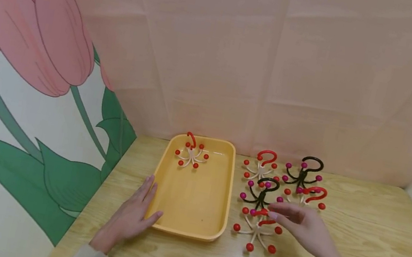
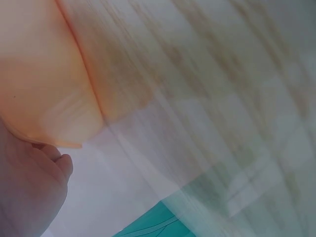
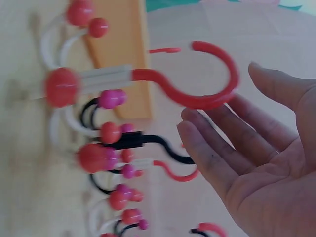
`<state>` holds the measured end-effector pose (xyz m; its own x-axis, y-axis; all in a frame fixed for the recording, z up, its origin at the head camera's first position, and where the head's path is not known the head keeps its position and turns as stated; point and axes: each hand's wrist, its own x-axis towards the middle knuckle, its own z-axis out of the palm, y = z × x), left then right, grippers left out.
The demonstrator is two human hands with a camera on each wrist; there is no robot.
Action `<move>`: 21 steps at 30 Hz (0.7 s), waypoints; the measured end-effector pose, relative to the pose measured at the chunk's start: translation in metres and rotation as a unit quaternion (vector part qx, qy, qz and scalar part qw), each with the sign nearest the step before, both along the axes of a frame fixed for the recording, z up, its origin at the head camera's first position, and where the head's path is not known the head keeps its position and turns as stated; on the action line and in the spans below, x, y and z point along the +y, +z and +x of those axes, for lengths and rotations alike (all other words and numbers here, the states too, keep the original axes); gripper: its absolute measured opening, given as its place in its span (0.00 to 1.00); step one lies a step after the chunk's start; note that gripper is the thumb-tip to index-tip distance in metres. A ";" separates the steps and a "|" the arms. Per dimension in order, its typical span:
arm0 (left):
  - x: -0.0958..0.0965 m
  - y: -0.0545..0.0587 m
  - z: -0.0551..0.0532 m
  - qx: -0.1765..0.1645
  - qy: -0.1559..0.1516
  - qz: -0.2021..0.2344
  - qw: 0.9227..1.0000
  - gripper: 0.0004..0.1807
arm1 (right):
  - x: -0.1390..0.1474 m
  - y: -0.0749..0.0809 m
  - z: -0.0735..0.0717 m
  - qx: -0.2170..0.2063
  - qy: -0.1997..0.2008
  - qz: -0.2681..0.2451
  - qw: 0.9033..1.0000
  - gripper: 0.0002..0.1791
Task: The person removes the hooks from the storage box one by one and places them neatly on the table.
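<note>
My left hand (image 1: pixel 130 217) rests flat along the left edge of a yellow tray (image 1: pixel 187 236), fingers extended and thumb spread near its front corner. A white, several-armed hook hanger (image 1: pixel 191 156) with red balls and a red hook lies in the tray's far end. My right hand (image 1: pixel 306 229) is at the red hook of the nearest white hanger (image 1: pixel 256 230). In the right wrist view, the extended fingers are beside that red hook (image 3: pixel 207 102), and the thumb stands apart from it. The left wrist view shows fingertips (image 2: pixel 63 165) at the tray rim.
Behind the nearest hanger stand a black hanger (image 1: pixel 261 198) with magenta balls, a white one (image 1: pixel 260 170) with a red hook, another black one (image 1: pixel 302 177), and a red-hooked one (image 1: pixel 314 193) partly behind my right hand. A pink-cloth wall (image 1: pixel 218 57) backs the wooden table (image 1: pixel 370 231).
</note>
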<state>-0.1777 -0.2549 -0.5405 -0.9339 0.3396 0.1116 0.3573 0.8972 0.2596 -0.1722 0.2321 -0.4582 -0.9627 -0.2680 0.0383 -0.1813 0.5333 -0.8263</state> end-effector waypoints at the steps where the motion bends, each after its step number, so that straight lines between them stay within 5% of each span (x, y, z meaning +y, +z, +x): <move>1: 0.000 0.000 0.000 0.001 0.000 -0.001 1.000 0.49 | -0.002 0.004 0.000 0.006 -0.003 -0.001 1.000 0.19; 11: -0.001 0.001 0.001 0.014 0.007 0.004 1.000 0.49 | -0.046 0.066 -0.007 0.059 0.000 -0.038 0.998 0.14; 21: 0.001 0.002 0.002 0.016 -0.003 0.006 1.000 0.49 | -0.095 0.103 -0.023 0.075 0.024 -0.079 0.994 0.15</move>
<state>-0.1762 -0.2541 -0.5389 -0.9278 0.3435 0.1457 0.3708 0.8918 0.2591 -0.1953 0.1374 -0.3549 -0.9293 -0.2921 0.2261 -0.3309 0.3862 -0.8610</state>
